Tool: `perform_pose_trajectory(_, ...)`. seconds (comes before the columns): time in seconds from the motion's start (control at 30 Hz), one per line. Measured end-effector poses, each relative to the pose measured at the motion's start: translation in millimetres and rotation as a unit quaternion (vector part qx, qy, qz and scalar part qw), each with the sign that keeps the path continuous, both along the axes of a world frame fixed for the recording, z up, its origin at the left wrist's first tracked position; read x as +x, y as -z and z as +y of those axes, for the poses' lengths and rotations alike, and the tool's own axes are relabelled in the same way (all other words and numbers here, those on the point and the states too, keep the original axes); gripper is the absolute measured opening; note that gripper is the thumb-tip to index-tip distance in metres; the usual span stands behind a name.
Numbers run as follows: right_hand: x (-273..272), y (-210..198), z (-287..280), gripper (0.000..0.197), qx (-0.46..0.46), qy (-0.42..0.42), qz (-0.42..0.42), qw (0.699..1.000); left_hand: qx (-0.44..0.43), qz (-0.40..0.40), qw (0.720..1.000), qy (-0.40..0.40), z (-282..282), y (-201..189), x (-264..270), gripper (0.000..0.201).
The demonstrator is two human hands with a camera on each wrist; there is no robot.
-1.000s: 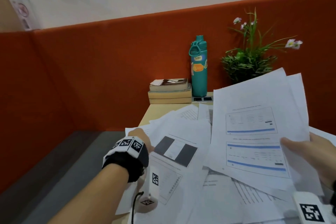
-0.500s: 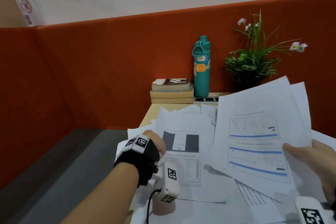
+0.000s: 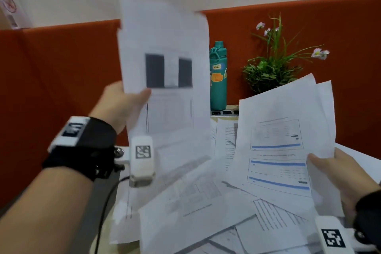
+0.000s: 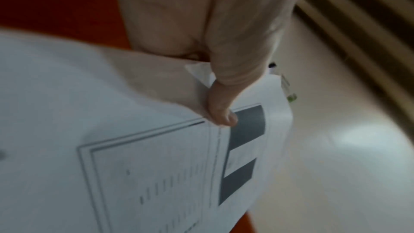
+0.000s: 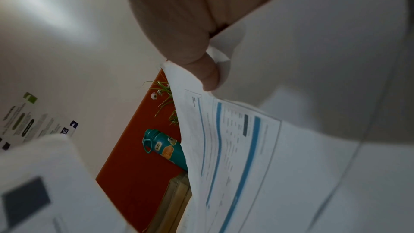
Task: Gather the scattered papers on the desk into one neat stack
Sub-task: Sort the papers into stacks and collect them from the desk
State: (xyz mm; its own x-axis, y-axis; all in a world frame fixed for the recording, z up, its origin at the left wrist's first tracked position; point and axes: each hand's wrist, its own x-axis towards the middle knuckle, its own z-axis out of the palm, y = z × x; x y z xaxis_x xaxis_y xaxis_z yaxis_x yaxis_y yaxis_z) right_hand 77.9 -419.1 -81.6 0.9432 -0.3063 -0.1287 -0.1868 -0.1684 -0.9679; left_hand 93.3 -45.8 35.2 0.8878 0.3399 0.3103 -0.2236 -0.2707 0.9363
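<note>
My left hand holds a white sheet with dark grey blocks upright in the air at its left edge, thumb on the printed side; in the left wrist view the thumb presses that sheet. My right hand pinches a sheaf of sheets with blue bars by the right edge, tilted above the desk; the right wrist view shows the thumb on the blue-barred sheaf. Several loose papers lie overlapping on the desk below.
A teal water bottle and a potted plant with small flowers stand at the back of the desk against an orange partition. A power strip lies beside the bottle. The desk's left edge drops off below my left wrist.
My left hand has lifted the grey-block sheet off the desk pile and raised it upright in front of the partition, hiding the books. The right hand keeps its sheaf in about the same place.
</note>
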Motion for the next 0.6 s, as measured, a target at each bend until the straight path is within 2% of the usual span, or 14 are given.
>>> perform_pose_trajectory(0.07, -1.3, -3.6, 5.1, 0.023, 0.012, -0.017, -0.013, 1.0, -0.079, -0.021, 0.995, 0.05, -1.4, -13.2, 1.5, 0.043)
perform_pose_trajectory(0.13, -0.4, -4.8, 9.1, 0.024, 0.044, -0.032, -0.027, 0.998, -0.122, 0.003, 0.99, 0.075, -14.6, -7.1, 6.4, 0.043)
perform_pose_trajectory(0.33, -0.5, -18.7, 22.8, 0.022, 0.124, -0.091, -0.071, 0.986, -0.124, 0.144, 0.974, 0.12, -72.9, 55.5, 25.3, 0.039)
perform_pose_trajectory(0.5, -1.7, -28.7, 25.7, 0.027, 0.147, -0.092, -0.103, 0.98, -0.122, 0.179, 0.966, 0.139, -101.9, 85.3, 38.5, 0.034)
perform_pose_trajectory(0.6, -0.8, -31.3, 27.4, 0.037, 0.082, -0.105, -0.112, 0.985, -0.134, 0.167, 0.966, 0.147, -111.4, 87.1, 41.2, 0.058)
